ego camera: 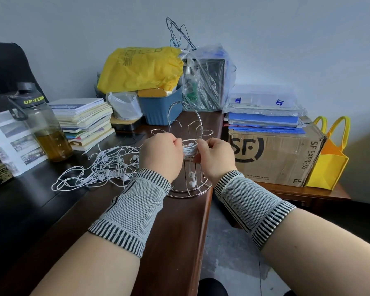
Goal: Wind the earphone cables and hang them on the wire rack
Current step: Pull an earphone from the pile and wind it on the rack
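Note:
A chrome wire rack point(185, 124) with hooked arms stands on the dark wooden desk point(162, 231) near its right edge. Right in front of the rack, my left hand point(161, 155) and my right hand point(214, 157) together hold a wound bundle of white earphone cable point(189, 150), fingers curled round its two ends. Two white earbuds point(191, 178) dangle below the bundle, inside the rack's base ring. A tangled heap of more white earphones point(107, 165) lies on the desk to the left of my left hand.
A water bottle point(44, 129) and a stack of books point(88, 122) stand at the left. A blue bin point(158, 110), a yellow bag and plastic bags crowd the back. A cardboard box point(273, 154) and a yellow tote point(329, 159) sit on a lower table at the right.

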Demonstrator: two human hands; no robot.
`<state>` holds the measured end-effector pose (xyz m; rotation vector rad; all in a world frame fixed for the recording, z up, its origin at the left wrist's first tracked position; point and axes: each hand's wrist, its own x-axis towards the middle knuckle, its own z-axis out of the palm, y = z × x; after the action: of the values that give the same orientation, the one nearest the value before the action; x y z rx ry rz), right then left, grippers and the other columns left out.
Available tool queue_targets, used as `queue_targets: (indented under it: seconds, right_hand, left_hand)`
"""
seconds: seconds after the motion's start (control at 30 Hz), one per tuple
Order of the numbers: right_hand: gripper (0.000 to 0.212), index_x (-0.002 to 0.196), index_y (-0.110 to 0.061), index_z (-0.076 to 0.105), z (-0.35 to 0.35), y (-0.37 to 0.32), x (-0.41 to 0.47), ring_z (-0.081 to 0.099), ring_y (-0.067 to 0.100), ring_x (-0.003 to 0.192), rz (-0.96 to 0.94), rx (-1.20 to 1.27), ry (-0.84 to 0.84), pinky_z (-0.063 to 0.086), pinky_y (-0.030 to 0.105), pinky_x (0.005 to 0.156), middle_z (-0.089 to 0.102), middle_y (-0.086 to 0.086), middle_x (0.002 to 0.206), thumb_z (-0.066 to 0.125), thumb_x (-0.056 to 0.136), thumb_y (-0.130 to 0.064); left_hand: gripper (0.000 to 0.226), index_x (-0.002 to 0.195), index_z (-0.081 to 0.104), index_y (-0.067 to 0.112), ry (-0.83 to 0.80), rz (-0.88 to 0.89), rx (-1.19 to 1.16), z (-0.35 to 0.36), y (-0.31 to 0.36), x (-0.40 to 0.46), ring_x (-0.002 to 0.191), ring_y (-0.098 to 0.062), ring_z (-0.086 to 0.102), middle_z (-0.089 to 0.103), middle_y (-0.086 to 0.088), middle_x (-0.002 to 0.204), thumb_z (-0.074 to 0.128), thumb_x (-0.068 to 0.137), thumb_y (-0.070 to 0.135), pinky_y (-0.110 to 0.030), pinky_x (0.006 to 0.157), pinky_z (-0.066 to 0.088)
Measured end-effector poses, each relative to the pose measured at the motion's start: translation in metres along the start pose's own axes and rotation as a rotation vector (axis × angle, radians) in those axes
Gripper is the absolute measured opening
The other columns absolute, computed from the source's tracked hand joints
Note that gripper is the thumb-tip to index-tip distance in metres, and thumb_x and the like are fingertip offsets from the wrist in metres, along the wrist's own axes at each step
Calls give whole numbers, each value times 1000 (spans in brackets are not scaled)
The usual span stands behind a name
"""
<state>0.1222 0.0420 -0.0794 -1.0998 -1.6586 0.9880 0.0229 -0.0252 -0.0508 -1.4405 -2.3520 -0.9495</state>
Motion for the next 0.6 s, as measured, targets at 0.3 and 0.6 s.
queue_targets:
  seconds: [0.3, 0.6]
  right_hand:
    - [30, 70, -8, 63, -5, 5, 3, 68, 29, 72, 21, 37, 36, 57, 43, 69, 71, 11, 73, 54, 89, -29]
    - [10, 74, -14, 65, -4, 14, -16, 60, 8, 63, -105, 221, -169, 50, 24, 68, 66, -2, 70, 66, 83, -11]
  left_hand:
    - [25, 67, 59, 21, -87, 11, -164, 0, -10, -15, 70, -19, 56, 59, 6, 64, 57, 90, 27, -29, 61, 38]
    - [12, 77, 71, 25, -178, -161, -551, 10, -17, -19, 79, -15, 63, 68, 10, 76, 65, 87, 26, -32, 76, 53]
